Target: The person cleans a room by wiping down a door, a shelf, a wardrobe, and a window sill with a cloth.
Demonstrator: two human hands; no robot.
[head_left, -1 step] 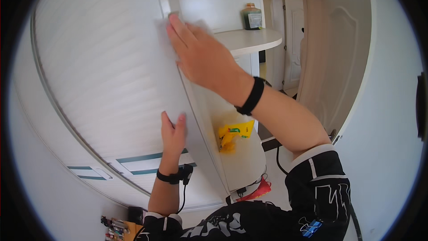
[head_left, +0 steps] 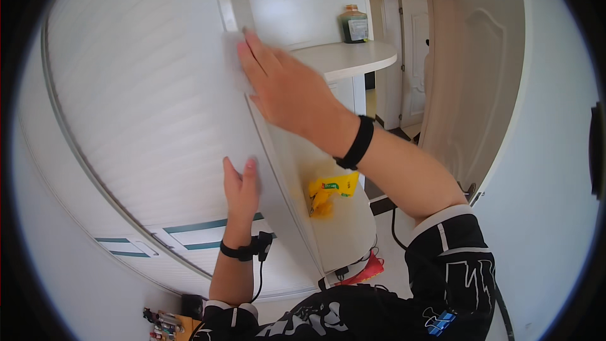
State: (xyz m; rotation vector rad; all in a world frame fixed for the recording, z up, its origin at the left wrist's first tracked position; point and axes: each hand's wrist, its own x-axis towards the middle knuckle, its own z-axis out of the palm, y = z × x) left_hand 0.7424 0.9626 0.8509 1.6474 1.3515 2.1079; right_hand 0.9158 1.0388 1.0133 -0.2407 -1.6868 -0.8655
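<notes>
A tall white sliding-door panel [head_left: 145, 107] with a ribbed surface stands on the left. My right hand [head_left: 293, 91] lies with fingers stretched along the panel's smooth upright border, beside the cabinet's open shelves. Beneath its fingers shows a thin pale piece, blurred, which looks like a white wipe [head_left: 232, 50]. Lower down, my left hand [head_left: 242, 191] rests at the same border with thumb and forefinger apart; its other fingers are mostly hidden. Nothing shows in it.
A dark bottle [head_left: 355, 28] stands on the rounded upper shelf [head_left: 372, 57]. A yellow packet [head_left: 334, 184] lies on the lower shelf [head_left: 347, 233]. A red item [head_left: 371, 268] and cables are on the floor. At right, a door [head_left: 480, 76] stands open.
My right hand has slid slightly down the border with the pale piece. My left hand has shifted a little to the left in the picture.
</notes>
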